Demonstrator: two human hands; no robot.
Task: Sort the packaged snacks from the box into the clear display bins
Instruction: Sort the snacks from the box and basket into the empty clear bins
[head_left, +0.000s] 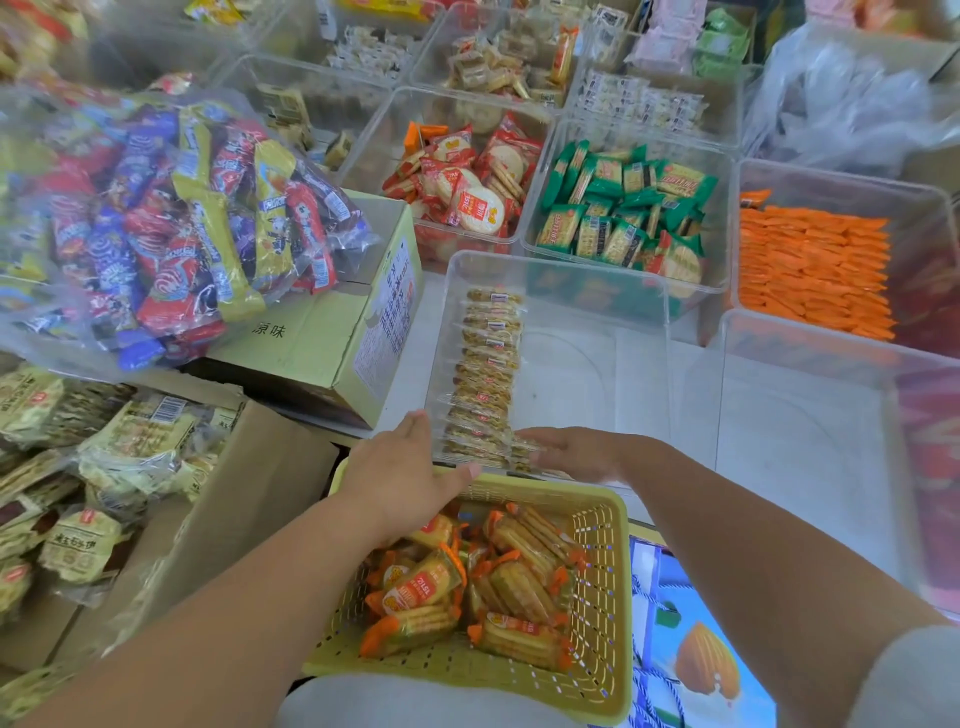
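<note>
A clear bin in the middle holds one row of clear-wrapped brown snack bars along its left side. My right hand reaches into the bin's near end, with straight fingers touching the nearest bars. Flat against the bin's near left corner, outside the wall, is my left hand, fingers straight and thumb spread. Just below my hands a yellow basket holds several orange-wrapped cracker packs. A cardboard box at the left holds pale green snack packs.
Behind the bin stand clear bins of red cracker packs, green packs and orange packs. Another clear bin stands at the right. A big plastic bag of colourful snacks lies on a green carton at the left.
</note>
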